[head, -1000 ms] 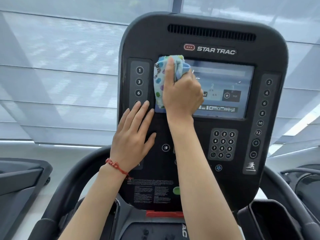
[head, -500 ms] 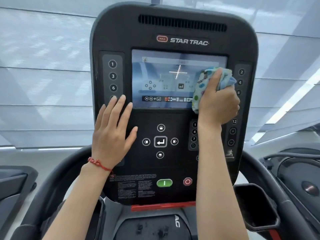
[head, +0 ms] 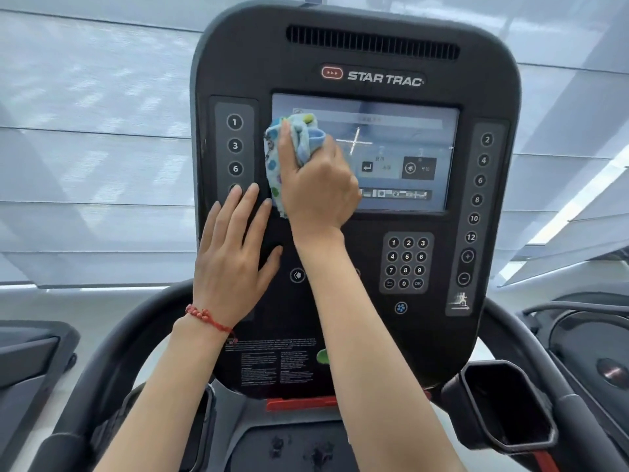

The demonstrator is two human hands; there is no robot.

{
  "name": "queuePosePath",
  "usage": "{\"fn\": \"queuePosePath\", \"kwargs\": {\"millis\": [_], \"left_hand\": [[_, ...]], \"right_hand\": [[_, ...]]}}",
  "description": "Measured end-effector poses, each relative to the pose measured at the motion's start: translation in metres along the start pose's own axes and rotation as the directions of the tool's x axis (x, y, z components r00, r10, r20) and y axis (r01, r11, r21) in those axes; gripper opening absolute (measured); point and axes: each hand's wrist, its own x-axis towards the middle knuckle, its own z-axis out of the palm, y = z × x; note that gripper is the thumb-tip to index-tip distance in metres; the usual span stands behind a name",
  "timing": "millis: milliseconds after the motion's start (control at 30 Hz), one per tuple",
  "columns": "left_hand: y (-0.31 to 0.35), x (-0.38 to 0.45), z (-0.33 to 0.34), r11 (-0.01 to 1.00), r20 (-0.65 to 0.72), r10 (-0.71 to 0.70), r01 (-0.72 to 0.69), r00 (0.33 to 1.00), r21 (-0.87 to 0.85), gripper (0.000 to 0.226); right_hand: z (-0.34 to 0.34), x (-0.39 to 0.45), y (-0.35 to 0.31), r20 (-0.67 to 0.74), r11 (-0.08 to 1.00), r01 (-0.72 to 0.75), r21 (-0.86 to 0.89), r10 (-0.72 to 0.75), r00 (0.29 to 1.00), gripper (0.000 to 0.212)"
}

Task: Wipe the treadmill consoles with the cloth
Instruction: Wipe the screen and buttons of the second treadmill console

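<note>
A black Star Trac treadmill console (head: 357,52) fills the middle of the view, with a lit touchscreen (head: 401,144) at its centre. My right hand (head: 318,185) is closed around a bunched light-blue cloth with coloured dots (head: 292,137) and presses it on the screen's left edge. My left hand (head: 231,257) lies flat with fingers spread on the console's lower left panel, just below the left number buttons. A red bead bracelet circles that wrist.
A number keypad (head: 405,263) sits below the screen at right. Black curved handrails (head: 112,338) flank the console, with a cup holder (head: 507,407) at lower right. Parts of neighbouring treadmills (head: 30,362) show at both sides. Window blinds (head: 95,131) hang behind.
My right hand swept the cloth across the screen from left to right and has come back to the left edge. My left hand has stayed flat on the lower left panel.
</note>
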Motion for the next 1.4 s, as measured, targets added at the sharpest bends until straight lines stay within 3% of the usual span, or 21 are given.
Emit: {"fn": "queuePosePath", "kwargs": {"millis": [233, 433, 600, 867, 1200, 1400], "left_hand": [[-0.001, 0.0, -0.004, 1.0, 0.024, -0.002, 0.002, 1.0, 0.007, 0.05], [0.001, 0.0, -0.003, 1.0, 0.03, -0.01, 0.01, 0.999, 0.007, 0.05], [0.0, 0.0, -0.005, 1.0, 0.027, -0.005, 0.005, 1.0, 0.012, 0.051], [0.003, 0.0, -0.003, 0.999, 0.033, -0.02, 0.019, 0.999, 0.04, 0.051], [0.01, -0.002, -0.002, 0.997, 0.036, -0.055, 0.053, 0.998, 0.054, 0.051], [0.006, -0.006, -0.006, 1.0, 0.036, -0.028, 0.028, 0.999, 0.013, 0.05]], "right_hand": [[-0.004, 0.021, 0.027, -0.013, 0.997, 0.076, -0.006, -0.076, 0.997, 0.053], [-0.018, 0.054, 0.065, -0.043, 0.999, -0.038, -0.024, 0.037, 0.998, 0.056], [-0.042, 0.082, 0.098, -0.021, 0.96, -0.194, -0.204, 0.194, 0.981, 0.055], [-0.062, 0.093, 0.119, -0.067, 0.925, -0.316, -0.211, 0.309, 0.949, 0.052], [-0.046, 0.05, 0.073, 0.051, 0.978, -0.158, -0.135, 0.166, 0.985, 0.051], [-0.029, 0.019, 0.041, 0.028, 0.996, -0.04, -0.076, 0.042, 0.999, 0.053]]}}
